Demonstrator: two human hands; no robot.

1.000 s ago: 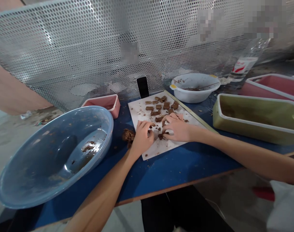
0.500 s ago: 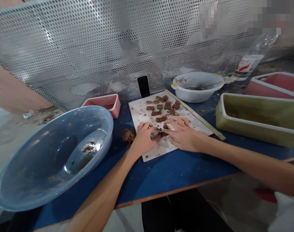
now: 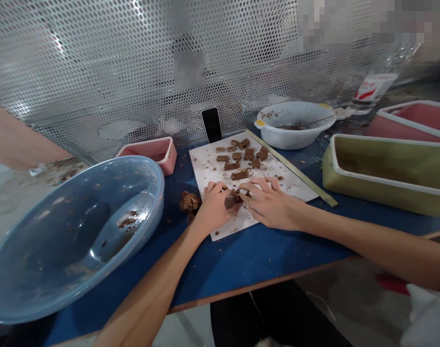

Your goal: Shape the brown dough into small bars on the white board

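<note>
Both my hands work close together over a white board [image 3: 222, 235] smeared with brown crumbs. My left hand [image 3: 215, 207] is closed, its thumb and fingers curled around a dark grey, smooth-looking piece [image 3: 232, 200] whose kind I cannot make out. My right hand [image 3: 272, 202] lies just right of it, fingers bent and spread slightly, the fingertips at a small brown clay-like lump [image 3: 244, 192] between the hands. Beyond my fingers, several brown blocks [image 3: 240, 175] lie on the board. A crumbly brown clump [image 3: 189, 201] sits left of my left hand.
A big blue basin [image 3: 78, 212] leans at the left, with a pink tray [image 3: 171, 159] behind it. A phone [image 3: 212, 125] stands at the mesh screen. A flat strip [image 3: 295, 171] borders the board. Right are a white basin [image 3: 295, 140], a green trough [image 3: 382, 185] and a bottle [image 3: 374, 91].
The view has shifted slightly. My right fingers have moved in closer to my left hand and the small lump; my left hand keeps its grip.
</note>
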